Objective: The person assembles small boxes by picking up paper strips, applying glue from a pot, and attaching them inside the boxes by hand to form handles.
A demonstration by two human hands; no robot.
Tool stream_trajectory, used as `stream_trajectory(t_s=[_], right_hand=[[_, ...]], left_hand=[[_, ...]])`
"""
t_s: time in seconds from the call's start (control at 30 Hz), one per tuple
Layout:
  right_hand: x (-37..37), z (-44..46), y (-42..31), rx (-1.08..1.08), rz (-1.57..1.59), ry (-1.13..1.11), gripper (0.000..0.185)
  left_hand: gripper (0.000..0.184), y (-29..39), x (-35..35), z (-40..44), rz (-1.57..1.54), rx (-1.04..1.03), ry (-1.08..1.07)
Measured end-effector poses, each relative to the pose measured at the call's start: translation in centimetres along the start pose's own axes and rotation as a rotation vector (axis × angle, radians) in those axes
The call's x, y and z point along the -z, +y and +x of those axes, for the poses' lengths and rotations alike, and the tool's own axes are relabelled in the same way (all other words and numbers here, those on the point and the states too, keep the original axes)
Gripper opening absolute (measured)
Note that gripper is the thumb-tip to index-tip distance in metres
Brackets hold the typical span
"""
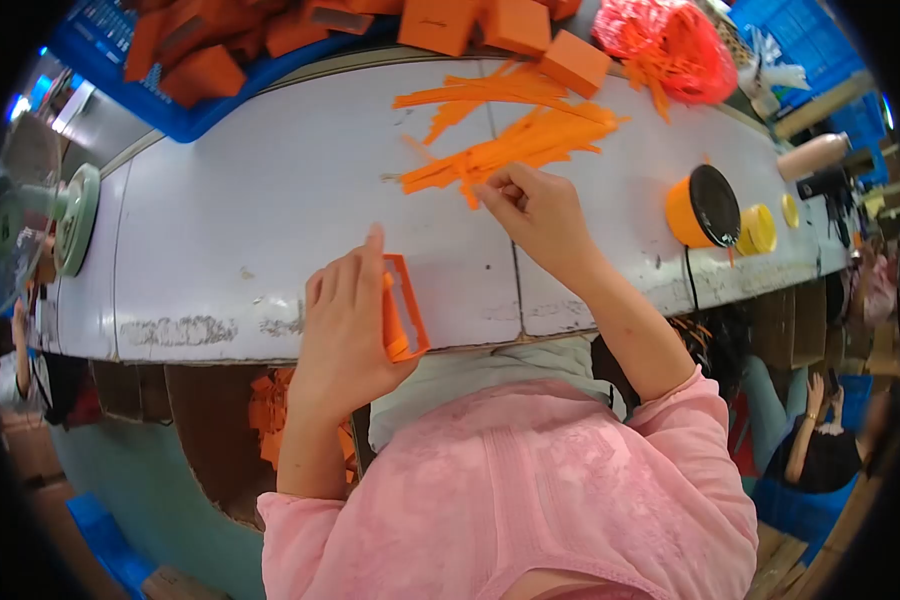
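An orange open frame-like box (416,308) stands at the table's near edge, and my left hand (350,315) is closed around its left side. Farther away to the right, my right hand (532,212) has its thumb and forefinger pressed together at the lower edge of a pile of thin orange strips (520,147). One strip end lies right at these fingertips. More orange strips (480,92) lie behind that pile.
A blue crate (195,122) of orange boxes is at the back left, with orange boxes (575,64) beside it. A red plastic bag (670,50) sits at the back right. An orange round container (683,208) with a black top stands at right. Another person (820,440) sits lower right.
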State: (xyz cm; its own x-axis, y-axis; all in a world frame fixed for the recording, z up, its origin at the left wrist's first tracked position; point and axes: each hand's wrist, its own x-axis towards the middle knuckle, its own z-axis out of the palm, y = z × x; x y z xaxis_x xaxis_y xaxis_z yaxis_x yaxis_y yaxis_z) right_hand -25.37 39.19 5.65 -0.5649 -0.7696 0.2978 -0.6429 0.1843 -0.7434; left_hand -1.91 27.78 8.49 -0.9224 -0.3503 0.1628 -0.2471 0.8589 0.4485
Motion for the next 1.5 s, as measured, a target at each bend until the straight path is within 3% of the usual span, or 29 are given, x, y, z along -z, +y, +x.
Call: stream_trajectory(t_s=[0.03, 0.17, 0.3, 0.37, 0.43, 0.47, 0.57, 0.67, 0.73, 0.83, 0.93, 1.13, 1.23, 1.33, 1.5], right_hand=[[-0.8, 0.5, 0.0, -0.053, -0.167, -0.035, 0.021], [-2.6, 2.0, 0.6, -0.065, -0.277, -0.088, 0.023], [-2.1, 2.0, 1.0, -0.135, 0.152, -0.036, 0.018], [-1.1, 1.3, 0.6, -0.128, 0.320, -0.010, 0.017], [0.4, 0.6, -1.1, -0.378, 0.658, -0.116, 0.011], [0.9, 0.0, -1.8, -0.378, 0.657, -0.120, 0.011], [2.3, -2.1, -3.7, -0.383, 0.653, -0.190, 0.011], [4.4, -4.8, -4.6, -0.422, 0.624, -0.328, 0.010], [5.0, -6.9, -4.2, -0.322, 0.674, -0.241, 0.010], [7.1, -9.1, -3.0, -0.427, 0.679, -0.240, 0.011], [7.9, -10.8, -2.1, -0.459, 0.692, -0.254, 0.012], [7.4, -11.6, -1.5, -0.440, 0.808, -0.292, 0.015], [7.1, -11.3, -1.7, -0.434, 0.819, -0.294, 0.015], [6.9, -11.3, -1.7, -0.394, 0.771, -0.345, 0.012], [8.0, -11.5, -0.7, -0.191, 0.558, -0.582, 0.015]], left_hand=[[0.115, -0.1, -0.2, 0.1, 0.028, 0.004, -0.004], [0.118, -0.8, -0.9, -0.1, 0.007, -0.003, -0.022], [0.127, -1.3, 0.3, -0.1, -0.124, 0.003, -0.014], [0.138, -1.2, 2.6, -0.9, -1.122, 0.224, -0.182], [0.135, -1.5, 0.5, -1.1, -1.735, -0.009, -0.197], [0.138, -1.3, -0.2, -0.4, -1.898, -0.099, -0.274], [0.142, 0.5, -3.4, -0.4, -1.947, 0.061, -0.346], [0.142, 2.0, -4.8, 0.0, -2.076, 0.070, -0.456], [0.143, 3.0, -5.1, 0.4, -2.168, 0.111, -0.534], [0.141, 3.6, -5.6, 1.6, -2.221, 0.160, -0.536], [0.137, 3.1, -6.7, 3.3, -2.338, -0.125, -0.595], [0.131, 5.1, -5.3, 3.5, -2.332, 0.017, -0.554], [0.129, 4.8, -6.1, 3.2, -2.343, -0.084, -0.616], [0.128, 3.8, -6.3, 3.6, -2.325, -0.249, -0.368], [0.138, 2.3, -3.0, 3.0, -1.905, -0.114, -0.281]])
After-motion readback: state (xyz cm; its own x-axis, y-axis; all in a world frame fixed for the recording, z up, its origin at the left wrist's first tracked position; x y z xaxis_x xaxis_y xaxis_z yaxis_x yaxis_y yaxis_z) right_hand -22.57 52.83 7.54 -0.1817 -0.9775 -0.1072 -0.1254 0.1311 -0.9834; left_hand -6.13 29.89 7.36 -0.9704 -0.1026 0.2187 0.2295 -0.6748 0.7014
